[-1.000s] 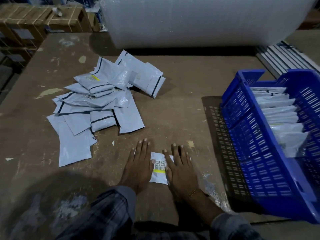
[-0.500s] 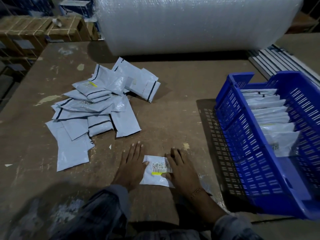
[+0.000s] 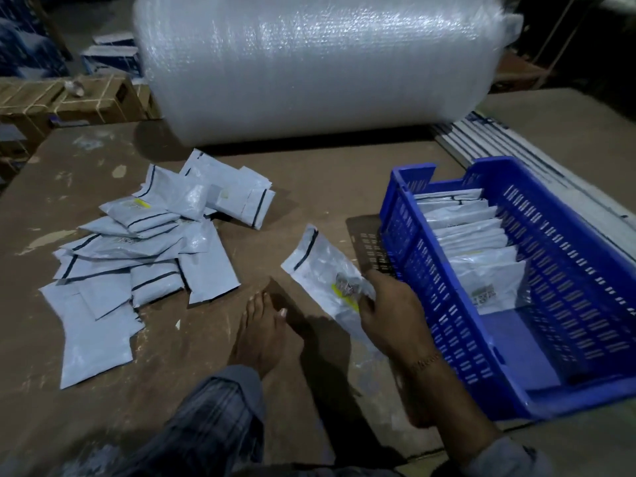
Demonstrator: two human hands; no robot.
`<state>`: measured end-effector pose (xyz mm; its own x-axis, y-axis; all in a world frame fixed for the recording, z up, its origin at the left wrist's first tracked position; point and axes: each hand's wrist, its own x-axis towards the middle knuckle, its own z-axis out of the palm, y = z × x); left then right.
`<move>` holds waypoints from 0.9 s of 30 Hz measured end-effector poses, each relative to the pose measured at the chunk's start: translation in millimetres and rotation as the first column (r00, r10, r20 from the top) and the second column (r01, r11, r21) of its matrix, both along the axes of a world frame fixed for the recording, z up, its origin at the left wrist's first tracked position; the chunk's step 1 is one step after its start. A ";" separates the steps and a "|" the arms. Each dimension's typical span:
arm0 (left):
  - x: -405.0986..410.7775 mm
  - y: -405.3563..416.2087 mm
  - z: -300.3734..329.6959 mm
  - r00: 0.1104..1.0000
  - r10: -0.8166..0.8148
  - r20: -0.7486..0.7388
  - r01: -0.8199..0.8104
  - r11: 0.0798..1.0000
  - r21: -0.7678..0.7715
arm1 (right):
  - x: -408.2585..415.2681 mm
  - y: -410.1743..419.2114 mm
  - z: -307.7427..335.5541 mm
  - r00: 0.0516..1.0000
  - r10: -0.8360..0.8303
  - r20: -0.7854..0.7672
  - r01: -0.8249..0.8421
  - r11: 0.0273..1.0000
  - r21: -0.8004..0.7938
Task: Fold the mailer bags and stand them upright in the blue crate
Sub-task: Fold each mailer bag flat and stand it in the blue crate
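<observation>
My right hand (image 3: 390, 315) grips a folded white mailer bag (image 3: 318, 266) with a barcode and yellow label, lifted off the brown table and tilted, just left of the blue crate (image 3: 447, 315). Several folded mailer bags (image 3: 471, 235) stand in a row inside the crate's far half. My left hand (image 3: 263, 327) rests flat on the table with straight fingers, holding nothing. A loose pile of unfolded mailer bags (image 3: 144, 256) lies on the table to the left.
A large roll of bubble wrap (image 3: 316, 67) lies across the back of the table. Strapped cardboard boxes (image 3: 69, 101) stand beyond the table's left rear. Flat white strips (image 3: 499, 142) lie behind the crate. The crate's near half holds no bags.
My right hand has picked the folded bag up off the table and carried it right toward the crate. My left hand has let go of it and stays on the table.
</observation>
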<state>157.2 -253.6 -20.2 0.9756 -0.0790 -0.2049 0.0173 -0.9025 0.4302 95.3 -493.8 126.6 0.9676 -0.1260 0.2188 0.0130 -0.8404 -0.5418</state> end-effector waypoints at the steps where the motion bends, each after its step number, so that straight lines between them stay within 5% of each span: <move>1: 2.5 -6.6 0.7 1.000 -0.014 -0.018 0.014 1.000 -0.013 | -2.4 -9.8 15.6 1.000 -0.006 0.023 0.006 1.000 -0.007; 8: 16.2 -46.1 -10.1 0.998 -0.037 -0.054 0.042 0.996 0.083 | -22.8 -101.7 101.6 0.986 -0.104 0.132 0.108 0.994 -0.021; 15: 5.7 -75.1 -31.4 0.991 0.114 -0.065 -0.104 0.985 0.140 | -28.1 -219.6 120.7 0.953 -0.261 0.150 0.293 0.922 -0.253; 17: 5.5 -78.1 -35.2 0.987 0.155 -0.032 -0.147 0.975 0.169 | -18.5 -255.8 109.2 0.955 -0.290 0.067 0.294 0.888 -0.353; 22: 5.1 -76.5 -33.5 0.987 0.150 -0.059 -0.137 0.973 0.185 | 29.0 -311.3 52.2 0.848 -0.216 -0.484 -0.007 0.909 -0.418; 27: 2.3 -76.1 -35.3 0.975 0.192 -0.108 -0.168 0.965 0.200 | 52.0 -313.7 -10.9 0.817 -0.087 -0.571 -0.207 0.879 -0.430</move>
<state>159.5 -329.7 -55.5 0.9356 0.1472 -0.3209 0.2297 -0.9441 0.2365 147.3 -807.5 115.7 0.9341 -0.0921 -0.3449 -0.1074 -0.9939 -0.0254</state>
